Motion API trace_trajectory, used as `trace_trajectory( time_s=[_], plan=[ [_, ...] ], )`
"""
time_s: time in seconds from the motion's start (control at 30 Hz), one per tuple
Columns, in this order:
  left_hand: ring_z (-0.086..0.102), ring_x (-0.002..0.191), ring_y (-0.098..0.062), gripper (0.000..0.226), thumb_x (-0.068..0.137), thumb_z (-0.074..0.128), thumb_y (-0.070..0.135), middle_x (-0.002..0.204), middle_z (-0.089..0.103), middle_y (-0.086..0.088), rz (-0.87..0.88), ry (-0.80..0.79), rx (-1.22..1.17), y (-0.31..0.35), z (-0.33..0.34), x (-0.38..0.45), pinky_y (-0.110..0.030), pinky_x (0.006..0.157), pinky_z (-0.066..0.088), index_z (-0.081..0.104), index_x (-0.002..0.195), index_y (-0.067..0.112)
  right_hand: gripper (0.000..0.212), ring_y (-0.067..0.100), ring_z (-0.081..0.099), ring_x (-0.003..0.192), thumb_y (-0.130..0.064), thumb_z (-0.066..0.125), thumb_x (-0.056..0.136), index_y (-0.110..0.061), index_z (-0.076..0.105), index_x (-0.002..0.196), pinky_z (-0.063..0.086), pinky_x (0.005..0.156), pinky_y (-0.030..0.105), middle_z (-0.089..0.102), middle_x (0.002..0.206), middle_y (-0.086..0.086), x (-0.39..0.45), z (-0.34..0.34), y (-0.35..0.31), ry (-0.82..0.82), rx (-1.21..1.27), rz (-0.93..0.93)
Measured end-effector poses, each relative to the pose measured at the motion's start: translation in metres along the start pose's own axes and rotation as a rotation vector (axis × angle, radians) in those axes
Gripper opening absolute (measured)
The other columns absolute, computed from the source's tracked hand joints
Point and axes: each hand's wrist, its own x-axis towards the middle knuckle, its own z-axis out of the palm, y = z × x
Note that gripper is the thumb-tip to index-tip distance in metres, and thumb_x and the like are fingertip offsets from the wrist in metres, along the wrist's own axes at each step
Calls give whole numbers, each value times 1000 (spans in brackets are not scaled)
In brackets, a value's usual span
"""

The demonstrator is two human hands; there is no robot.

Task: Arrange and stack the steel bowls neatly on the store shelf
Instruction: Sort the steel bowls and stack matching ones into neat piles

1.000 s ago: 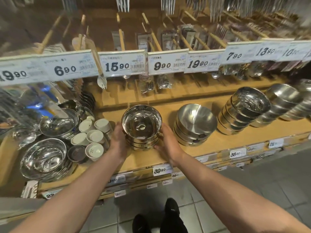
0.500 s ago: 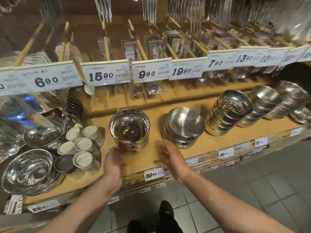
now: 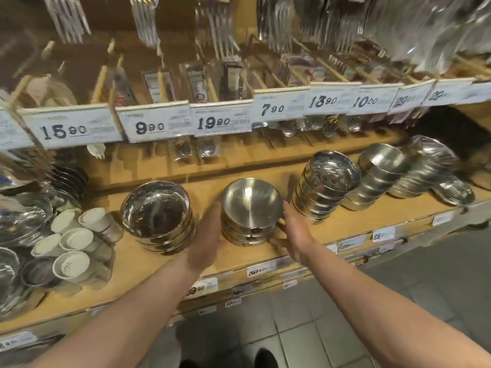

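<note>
- You are moving on from the shiny stack (image 3: pixel 159 216) that you were gripping a second ago; it is now sitting alone on the shelf (image 3: pixel 265 179), level and untouched, just left of your left hand (image 3: pixel 206 240).
- You are now bringing both hands in around the matte stack (image 3: pixel 251 211), the next pile to the right. Your left hand is flanking its left side and your right hand (image 3: pixel 295 232) its right side.
- Both hands are spread, palms facing inward, and are gripping nothing yet. The fingers appear to be just reaching the bowl walls, but motion blur is making actual contact hard to confirm.
- This is indicating that the first pile is finished and the second is next for straightening.
- Further right, the tall leaning stack (image 3: pixel 324 187) and the slumped stack (image 3: pixel 377 176) are tilting toward the back of the shelf, so they are still awaiting attention.
- The far-right bowls (image 3: pixel 435 171) are smearing into a blur; you cannot count them or judge how they are nested.
- The left-edge bowls (image 3: pixel 21 216) are being cut off by the frame.
- The shakers (image 3: pixel 74 237) are crowding the shelf's left part.
- The base of the matte stack is partly hidden behind your hands.
</note>
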Motion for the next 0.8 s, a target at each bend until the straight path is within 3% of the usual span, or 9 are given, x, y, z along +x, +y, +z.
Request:
trace_trajectory(
  time_s=[0.07,0.13,0.2,0.33,0.43,0.57,0.67,0.73,0.8],
  plan=[
    [64,110,-24,42,102,45,49,120,69,-4,-40,72,-54,4,12,2,-43,87,56,63,128,21,30,1,55,104,-44,31,108,-42,56,123,59,62,29,60,115,-21,5,2,-1,-29,-19,-22],
    [65,86,-22,38,101,45,46,99,72,-6,-46,156,-104,3,22,5,-32,61,58,67,116,18,31,3,55,113,-40,32,107,-41,58,123,55,64,27,61,119,-20,13,-2,-1,-44,-50,-48],
    [64,79,-17,32,103,41,41,88,72,-2,-20,179,-82,-2,28,7,-25,48,54,66,108,22,31,2,54,115,-40,32,107,-44,60,121,55,72,31,61,124,-18,20,-9,-2,-85,-71,-57],
    [62,70,-12,27,103,42,40,74,69,2,-12,246,-116,-8,35,8,-24,51,55,65,97,27,34,1,51,114,-46,32,106,-39,55,130,56,64,20,58,128,-16,27,-23,-4,-198,-83,-38],
    [60,76,-17,32,102,42,42,83,67,-3,16,249,-61,-8,39,3,-28,58,52,66,99,22,36,7,51,114,-49,33,105,-42,51,135,56,63,19,55,129,-15,25,-28,-8,-272,-101,-34],
    [63,76,-17,32,104,39,37,87,68,-4,42,296,-62,-6,47,-5,-35,64,53,64,101,18,36,14,55,104,-44,36,106,-31,48,137,56,71,34,56,123,-7,15,-29,-16,-239,-79,6],
    [64,66,-5,27,106,35,28,70,66,9,42,318,-113,-5,49,-19,-25,60,58,52,85,24,26,11,58,94,-39,37,106,-26,58,113,57,83,47,61,109,-5,1,-36,-22,-141,-147,-4],
    [63,87,-8,22,106,38,32,87,65,8,51,360,-67,-7,44,-33,-36,90,57,54,94,23,26,16,59,98,-35,36,107,-28,57,94,52,100,53,61,103,-1,-12,-50,-31,-88,-217,-30],
    [59,103,-16,24,105,44,35,109,63,1,67,383,-75,-6,36,-52,-48,103,49,55,117,18,26,22,60,104,-34,39,105,-22,60,96,53,96,46,62,107,6,-30,-68,-41,-58,-212,-33]
  ],
)
